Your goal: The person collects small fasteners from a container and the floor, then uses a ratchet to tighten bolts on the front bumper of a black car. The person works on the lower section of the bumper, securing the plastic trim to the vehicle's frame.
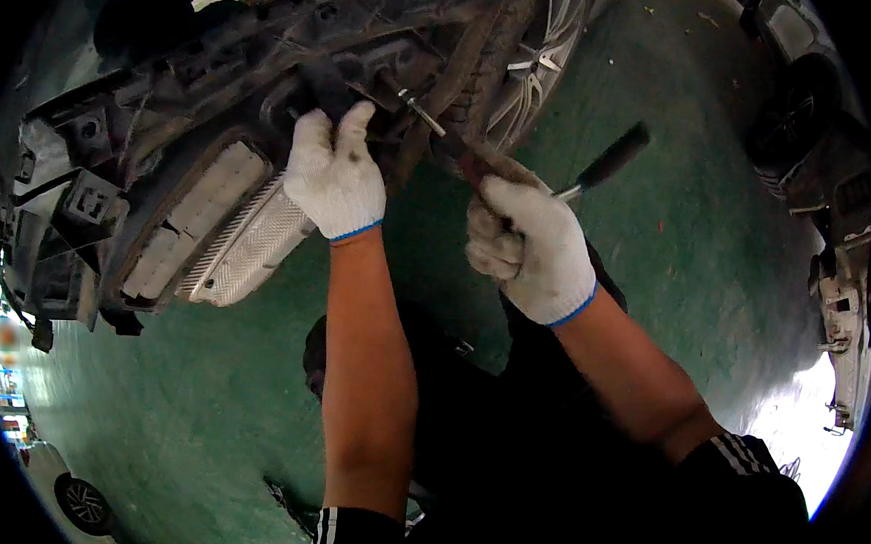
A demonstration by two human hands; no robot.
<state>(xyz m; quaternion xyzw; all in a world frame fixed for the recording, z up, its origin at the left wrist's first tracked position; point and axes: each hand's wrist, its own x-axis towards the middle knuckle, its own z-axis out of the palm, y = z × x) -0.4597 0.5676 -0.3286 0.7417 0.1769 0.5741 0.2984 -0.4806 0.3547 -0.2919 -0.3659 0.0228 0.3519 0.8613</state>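
My left hand point(337, 173), in a white knit glove with a blue cuff, is at the underside of a car. Its thumb and fingers close around a dark, blurred part point(325, 84) whose kind I cannot make out. To its right, my gloved right hand point(536, 238) grips a tool with a dark red handle point(473, 164) and a thin metal shaft point(424, 112). The shaft points up and left toward the dark car parts beside the tyre. A black grip point(614, 155) on a metal rod sticks out beyond my right hand; where it joins is hidden.
A wheel with a silver rim point(534, 75) stands at the top. A ribbed metal shield point(250, 247) and a dark bumper frame point(76, 179) lie at the left. The floor point(693, 236) is green. Another vehicle's parts point(843, 293) line the right edge; a car wheel point(84, 503) shows lower left.
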